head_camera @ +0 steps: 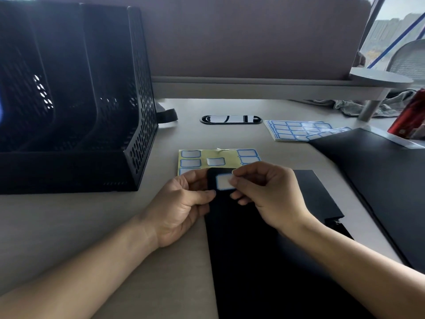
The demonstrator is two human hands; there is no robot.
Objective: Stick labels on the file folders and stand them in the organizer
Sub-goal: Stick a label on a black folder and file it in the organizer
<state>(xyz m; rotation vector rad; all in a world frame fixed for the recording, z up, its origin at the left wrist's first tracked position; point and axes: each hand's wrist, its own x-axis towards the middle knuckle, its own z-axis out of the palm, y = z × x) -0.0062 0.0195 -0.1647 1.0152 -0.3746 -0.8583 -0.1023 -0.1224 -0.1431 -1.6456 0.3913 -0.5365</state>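
Two bare hands work at the far end of a long black file folder (243,249) lying flat on a pale bench (69,226). Its long axis runs from 6 o'clock at the person's body to 12 o'clock, leaning a touch to 11. The left hand (181,203) curls its fingers and thumb round the folder's upper left edge. The right hand (269,194) pinches the right edge of a white rectangular paper label with a blue border (222,182), which sits on the folder's top end between the two hands. How firmly it is stuck cannot be told.

Just beyond the folder's tip, at 12 o'clock, lies a yellow backing sheet (227,155) with several labels left on it. A black perforated metal organizer (138,134) with upright slots stands at 10 o'clock, well apart from the folder and on the left hand's side. Standing the folder there would likely mean swinging its long axis up and carrying it leftward, and the left hand is the nearer of the two.

At 1 o'clock rests a stack of full blue-and-white label sheets (296,131). More flat black folders (379,180) lie at 2 to 3 o'clock (apparently awaiting their turn).
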